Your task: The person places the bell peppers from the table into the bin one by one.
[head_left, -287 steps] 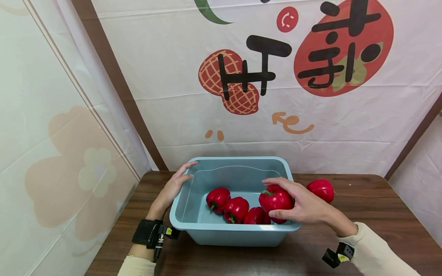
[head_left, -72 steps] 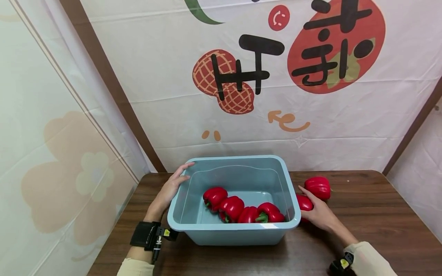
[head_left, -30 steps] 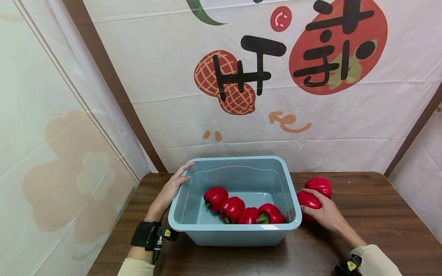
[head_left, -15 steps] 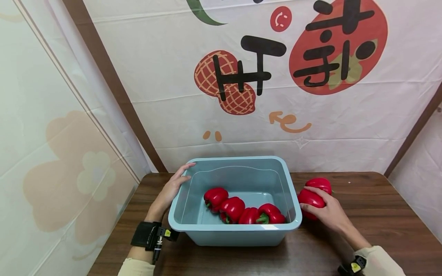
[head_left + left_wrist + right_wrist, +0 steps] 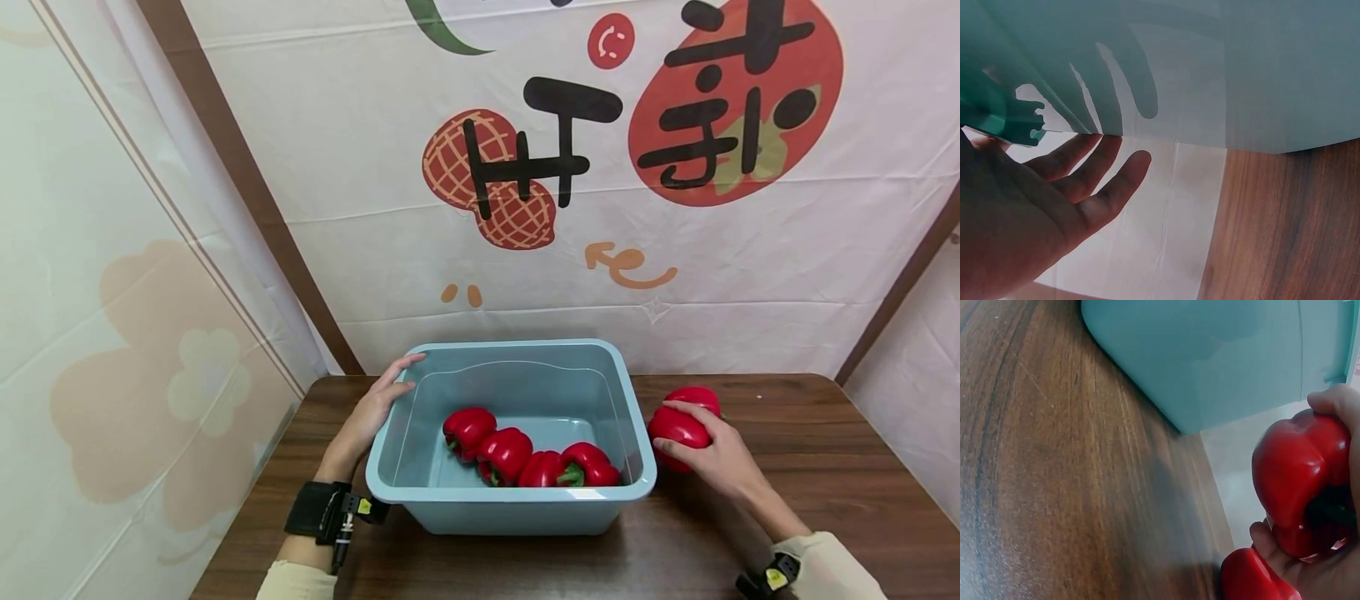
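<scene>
My right hand [image 5: 723,454] grips a red bell pepper [image 5: 677,427] just right of the light blue plastic tub [image 5: 517,510]. In the right wrist view the green stem of the held pepper [image 5: 1297,465] faces the palm, with fingers and thumb around its sides. Another red bell pepper [image 5: 696,397] lies on the table behind it, partly hidden. My left hand [image 5: 369,417] rests at the tub's left rim; in the left wrist view its fairly straight fingers touch the outer wall [image 5: 1260,87]. Inside the tub, several red bell peppers [image 5: 504,454] lie along the near side.
A dark brown wooden table [image 5: 795,450] bears the tub and peppers. Directly behind the table hangs a white printed cloth [image 5: 360,167], and another pale cloth [image 5: 150,350] with a flower print closes off the left side.
My right hand set an earlier pepper in the tub, then took hold of one beside it. Over the last second this pepper shifted slightly right. My left hand has stayed at the rim.
</scene>
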Tool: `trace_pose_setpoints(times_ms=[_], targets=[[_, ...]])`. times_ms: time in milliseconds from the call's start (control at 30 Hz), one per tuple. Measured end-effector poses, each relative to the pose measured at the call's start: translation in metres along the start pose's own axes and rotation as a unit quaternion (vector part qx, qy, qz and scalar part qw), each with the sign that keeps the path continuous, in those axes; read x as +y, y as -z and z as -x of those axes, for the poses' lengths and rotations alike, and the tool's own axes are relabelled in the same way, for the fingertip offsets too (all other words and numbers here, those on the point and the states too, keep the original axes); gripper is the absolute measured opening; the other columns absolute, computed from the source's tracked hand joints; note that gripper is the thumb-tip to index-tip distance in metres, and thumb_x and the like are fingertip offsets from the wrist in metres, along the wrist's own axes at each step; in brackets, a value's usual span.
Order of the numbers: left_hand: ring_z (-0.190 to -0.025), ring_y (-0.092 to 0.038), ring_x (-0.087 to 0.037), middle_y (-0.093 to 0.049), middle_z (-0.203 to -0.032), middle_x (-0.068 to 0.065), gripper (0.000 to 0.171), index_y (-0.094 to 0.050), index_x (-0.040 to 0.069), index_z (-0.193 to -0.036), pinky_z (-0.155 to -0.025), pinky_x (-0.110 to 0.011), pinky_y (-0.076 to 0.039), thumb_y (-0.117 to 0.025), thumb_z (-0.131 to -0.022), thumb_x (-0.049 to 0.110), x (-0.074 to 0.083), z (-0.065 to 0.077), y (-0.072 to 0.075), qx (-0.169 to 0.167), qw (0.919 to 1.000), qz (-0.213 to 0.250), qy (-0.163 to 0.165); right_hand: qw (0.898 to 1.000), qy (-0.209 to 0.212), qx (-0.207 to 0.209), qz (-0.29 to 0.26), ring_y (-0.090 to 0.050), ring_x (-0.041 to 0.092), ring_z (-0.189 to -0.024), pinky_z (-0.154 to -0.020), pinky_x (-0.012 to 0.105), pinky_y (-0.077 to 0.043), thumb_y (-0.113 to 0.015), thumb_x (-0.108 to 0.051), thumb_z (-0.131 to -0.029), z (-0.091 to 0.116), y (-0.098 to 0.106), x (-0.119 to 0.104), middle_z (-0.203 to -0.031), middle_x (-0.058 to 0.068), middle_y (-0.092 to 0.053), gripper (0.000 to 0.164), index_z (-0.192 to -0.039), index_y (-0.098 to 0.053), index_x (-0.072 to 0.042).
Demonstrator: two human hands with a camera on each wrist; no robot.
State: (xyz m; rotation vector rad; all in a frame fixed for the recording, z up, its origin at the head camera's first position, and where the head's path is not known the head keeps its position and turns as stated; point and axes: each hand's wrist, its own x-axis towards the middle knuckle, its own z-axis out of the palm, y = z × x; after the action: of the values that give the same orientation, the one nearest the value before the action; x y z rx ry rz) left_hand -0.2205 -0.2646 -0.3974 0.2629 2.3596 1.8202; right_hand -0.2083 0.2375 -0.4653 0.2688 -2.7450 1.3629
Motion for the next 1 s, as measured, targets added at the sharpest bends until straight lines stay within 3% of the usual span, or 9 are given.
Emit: trace_pose_setpoints(times_ms=[300,1000], targets=[[-0.129,-0.039,-0.046,-0.025,-0.157,-0.010,0.046,-0.035,0.023,-0.152,-0.088,-0.050,-0.052,-0.035,-0.106,0.023,0.000,0.001,0.000,0.000,1.0000,0.005,0.001,1.000,-0.002,-0.004,-0.012,-0.049,0.046,-0.113,-0.073,0.047,-0.057,-0.078,-0.038,-0.082,0.000,0.005,-0.008,-0.134,0.022,-0.049,0.069,-0.142,-0.050,-0.018],[-0.129,-0.040,-0.047,-0.025,-0.158,-0.009,0.046,-0.035,0.025,-0.152,-0.088,-0.055,-0.051,-0.035,-0.106,0.024,0.001,0.001,0.000,0.000,0.9999,0.012,0.007,1.000,0.022,0.013,-0.015,-0.050,0.044,-0.112,-0.072,0.045,-0.057,-0.075,-0.033,-0.086,0.001,0.013,-0.020,-0.133,0.022,-0.051,0.063,-0.142,-0.050,-0.015]])
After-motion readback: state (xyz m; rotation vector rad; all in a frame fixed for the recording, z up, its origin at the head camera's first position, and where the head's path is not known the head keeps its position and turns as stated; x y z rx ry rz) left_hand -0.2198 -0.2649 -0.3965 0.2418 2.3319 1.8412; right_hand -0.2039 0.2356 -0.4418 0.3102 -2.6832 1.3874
